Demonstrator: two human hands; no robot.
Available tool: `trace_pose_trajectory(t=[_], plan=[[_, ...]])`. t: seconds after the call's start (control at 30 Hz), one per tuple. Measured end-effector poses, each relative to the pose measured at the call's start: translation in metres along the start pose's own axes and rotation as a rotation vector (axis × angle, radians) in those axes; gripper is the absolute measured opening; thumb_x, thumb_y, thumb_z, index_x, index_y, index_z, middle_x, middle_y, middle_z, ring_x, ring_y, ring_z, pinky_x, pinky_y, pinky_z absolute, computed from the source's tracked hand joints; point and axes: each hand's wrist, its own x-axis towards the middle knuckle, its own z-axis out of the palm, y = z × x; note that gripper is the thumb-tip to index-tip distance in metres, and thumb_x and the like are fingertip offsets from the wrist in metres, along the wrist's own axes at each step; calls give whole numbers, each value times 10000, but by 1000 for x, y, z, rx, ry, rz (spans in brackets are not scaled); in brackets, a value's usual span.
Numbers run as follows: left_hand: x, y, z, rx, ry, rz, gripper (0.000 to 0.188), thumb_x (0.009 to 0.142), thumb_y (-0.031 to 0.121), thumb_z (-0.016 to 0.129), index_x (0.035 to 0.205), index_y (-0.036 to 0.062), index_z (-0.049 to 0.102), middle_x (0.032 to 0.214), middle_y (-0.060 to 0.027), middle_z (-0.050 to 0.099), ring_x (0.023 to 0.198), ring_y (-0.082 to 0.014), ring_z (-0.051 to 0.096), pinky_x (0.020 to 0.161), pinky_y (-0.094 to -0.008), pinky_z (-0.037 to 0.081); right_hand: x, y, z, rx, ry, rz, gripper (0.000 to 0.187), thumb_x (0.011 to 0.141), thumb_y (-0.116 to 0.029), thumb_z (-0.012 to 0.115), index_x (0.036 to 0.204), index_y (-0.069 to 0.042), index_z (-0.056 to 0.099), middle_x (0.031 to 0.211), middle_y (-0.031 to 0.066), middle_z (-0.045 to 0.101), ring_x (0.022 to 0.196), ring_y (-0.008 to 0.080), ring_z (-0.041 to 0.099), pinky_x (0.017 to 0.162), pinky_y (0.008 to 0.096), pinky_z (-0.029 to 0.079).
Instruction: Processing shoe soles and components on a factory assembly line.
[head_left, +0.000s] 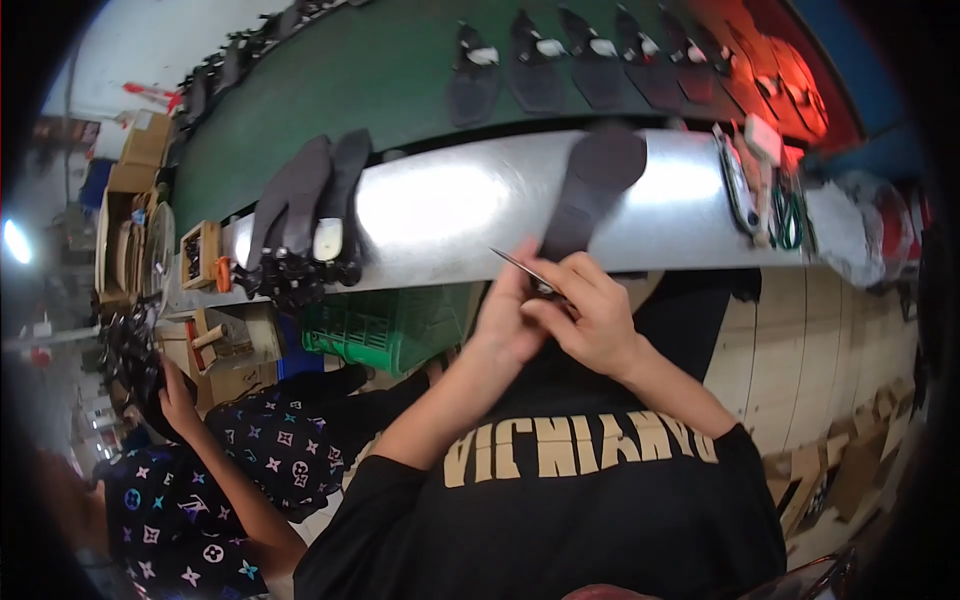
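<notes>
My right hand [592, 310] is closed around a thin, pointed metal tool [512, 261], whose tip sticks out to the upper left, past my left fingers. Whether it is an awl, tweezers or something else I cannot tell. Close against it is my left hand [508, 318], its fingers curled; what they grip is hidden. Just beyond my hands a dark shoe sole [598, 180] lies on the shiny metal ledge [460, 170], its narrow end near my fingertips. To the left, several dark soles with black straps [300, 200] are bunched at the ledge's front edge.
Behind the ledge, a green conveyor belt [390, 90] carries strapped soles [535, 75], some under red light. Tools [745, 190] and a plastic bag [850, 225] are at right. A green crate [370, 325] is below. At left, a co-worker's hand [180, 400] holds black straps.
</notes>
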Motion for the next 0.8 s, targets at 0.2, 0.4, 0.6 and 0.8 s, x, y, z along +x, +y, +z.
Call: trace_pose_trajectory(t=[0.2,0.4,0.6,0.8], plan=[[-6,-4,4,-15,-163,252,156,945,250,626,960,100,666,812,7,643,678,-93,595,542,-229,460,11,1,8,-33,204,-191,357,781,-28,733,1134,-51,682,795,86,590,620,197,571,544,285,464],[-35,145,-43,329,421,948,175,858,200,702,927,41,724,740,25,629,583,-62,545,465,-226,403,36,-16,-6,79,43,14,564,859,22,580,1411,-29,478,820,50,485,616,133,432,558,265,404],[-99,298,-177,1256,1121,1337,505,839,305,710,1239,9,624,899,-101,728,736,-242,673,657,-375,507,31,59,-58,-198,141,137,405,902,17,502,1296,-22,589,812,74,496,755,175,508,664,286,431],[-64,273,-64,1325,941,1687,282,834,94,697,1101,5,694,1042,-123,695,877,-225,655,760,-328,519,28,134,-125,-756,251,278,343,854,-13,579,1190,-39,641,867,130,568,844,304,567,745,398,470]])
